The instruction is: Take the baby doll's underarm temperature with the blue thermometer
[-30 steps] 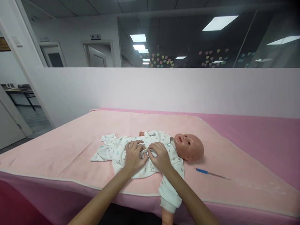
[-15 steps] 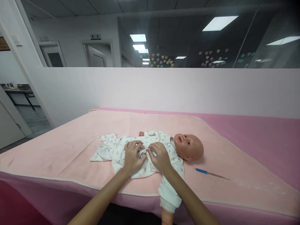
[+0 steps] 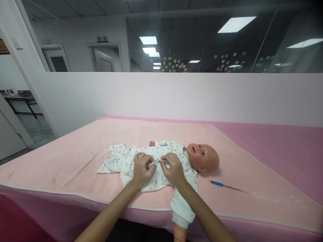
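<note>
A baby doll (image 3: 205, 158) lies on its back with its head to the right, dressed in a white printed outfit (image 3: 161, 179). Over the doll's middle, my left hand (image 3: 143, 168) pinches the edge of the outfit's front opening. My right hand (image 3: 173, 167) grips the same edge nearer the doll's chest. A strip of white fabric stretches between my fingers, with a round snap just below it. Another snap (image 3: 182, 156) shows near the collar. One doll arm hangs over the front edge, its sleeve (image 3: 182, 210) bunched.
A peach mat (image 3: 75, 151) covers the pink table surface (image 3: 282, 144). To the right of the doll lies a thin blue-handled stick (image 3: 217, 183), its tip pointing right. Behind the table rises a white wall (image 3: 176, 97) with glass above.
My hands have drawn slightly apart, and the fabric edge between them is straighter. A snap now shows beneath it. The doll stays in place.
</note>
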Available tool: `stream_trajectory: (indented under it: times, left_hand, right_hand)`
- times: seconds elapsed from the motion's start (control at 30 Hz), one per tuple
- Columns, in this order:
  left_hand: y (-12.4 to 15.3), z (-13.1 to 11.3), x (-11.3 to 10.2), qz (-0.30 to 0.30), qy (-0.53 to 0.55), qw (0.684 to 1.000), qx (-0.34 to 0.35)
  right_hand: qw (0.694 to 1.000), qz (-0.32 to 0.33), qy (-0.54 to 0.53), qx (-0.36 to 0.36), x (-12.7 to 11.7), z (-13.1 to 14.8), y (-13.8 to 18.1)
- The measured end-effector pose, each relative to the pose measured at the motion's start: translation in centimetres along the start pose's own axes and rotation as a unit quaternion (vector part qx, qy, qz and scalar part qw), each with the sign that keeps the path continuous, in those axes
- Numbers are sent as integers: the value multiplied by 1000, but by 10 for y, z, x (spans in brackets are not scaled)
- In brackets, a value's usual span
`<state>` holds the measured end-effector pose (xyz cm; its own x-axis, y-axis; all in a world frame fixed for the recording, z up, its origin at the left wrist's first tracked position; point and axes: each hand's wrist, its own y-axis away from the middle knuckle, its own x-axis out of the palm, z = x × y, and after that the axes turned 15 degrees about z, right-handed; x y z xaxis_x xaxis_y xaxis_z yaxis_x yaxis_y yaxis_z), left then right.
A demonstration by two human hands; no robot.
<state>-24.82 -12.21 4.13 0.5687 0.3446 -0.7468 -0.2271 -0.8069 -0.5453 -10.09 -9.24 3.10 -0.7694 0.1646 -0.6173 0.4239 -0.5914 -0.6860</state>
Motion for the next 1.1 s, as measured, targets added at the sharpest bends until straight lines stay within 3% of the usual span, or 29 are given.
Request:
stream_trajectory:
  times: [0.17, 0.3, 0.43, 0.63, 0.87, 1.0, 1.1]
  left_hand:
    - [1, -1, 0, 50, -43, 997, 30]
    - [2, 0, -2, 65, -12, 997, 44]
    - [3, 4, -4, 39, 40, 998, 19]
    - [6, 12, -2, -70, 65, 995, -42]
    - [7, 9, -4, -75, 2, 996, -51]
    - [5, 3, -2, -96, -23, 995, -4]
    - [4, -2, 1, -67, -66, 995, 26]
  right_hand:
    - [1000, 2, -5, 7, 0, -1, 1]
    - [1000, -12, -7, 26, -1, -2, 2]
    - [998, -33, -4, 44, -2, -4, 2]
    - [999, -31, 12, 30, 0, -5, 2]
    - [999, -30, 11, 34, 1, -6, 2]
    - [999, -17, 21, 29, 1, -6, 2]
    - [999, -10, 30, 28, 1, -6, 2]
